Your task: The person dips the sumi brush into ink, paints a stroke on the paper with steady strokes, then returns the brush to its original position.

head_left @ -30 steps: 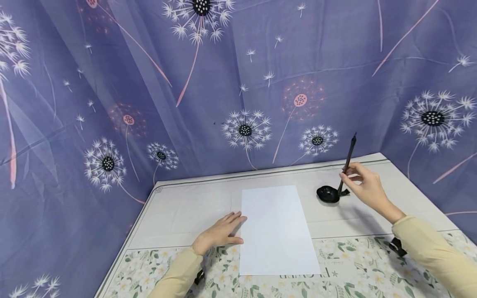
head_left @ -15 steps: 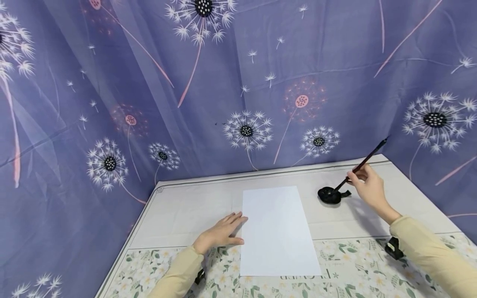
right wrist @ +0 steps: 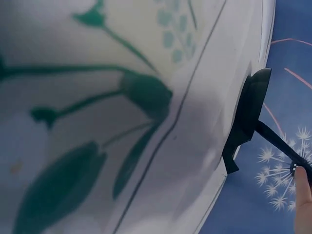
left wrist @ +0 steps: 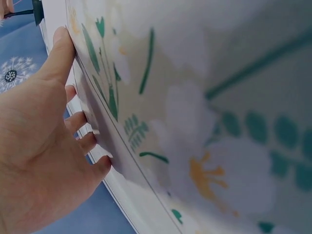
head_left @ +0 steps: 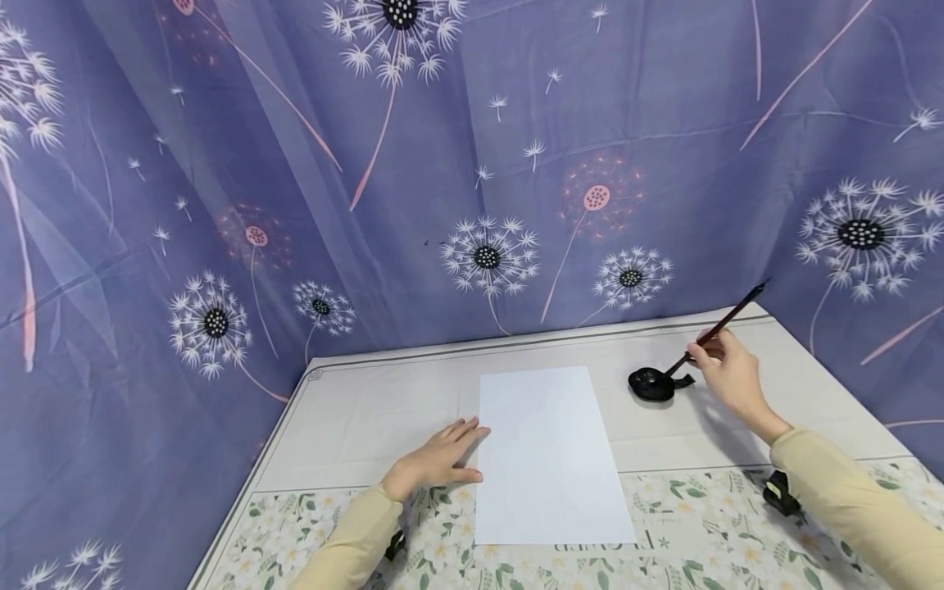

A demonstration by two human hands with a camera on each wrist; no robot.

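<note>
My right hand (head_left: 733, 378) pinches a dark writing brush (head_left: 726, 322) between thumb and fingers, its upper end leaning to the right. The brush's lower end reaches the right part of a small black ink dish (head_left: 651, 383); whether the tip lies inside or on the rim is hard to tell. In the right wrist view, the dish (right wrist: 249, 109) and brush (right wrist: 280, 144) show beside one fingertip. A plain white sheet of paper (head_left: 549, 455) lies left of the dish. My left hand (head_left: 435, 460) rests with spread fingers at its left edge; the left wrist view shows that palm (left wrist: 39, 131).
The table has a white cloth (head_left: 383, 410) with a floral band (head_left: 701, 524) along the near side. A blue dandelion-print curtain (head_left: 413, 180) closes off the back and both sides. Black wrist devices (head_left: 780, 493) sit under the sleeves.
The brush has tilted from nearly upright to leaning right. Its lower end went into the dish, then shifted slightly toward the right rim. My left hand and the paper have stayed put.
</note>
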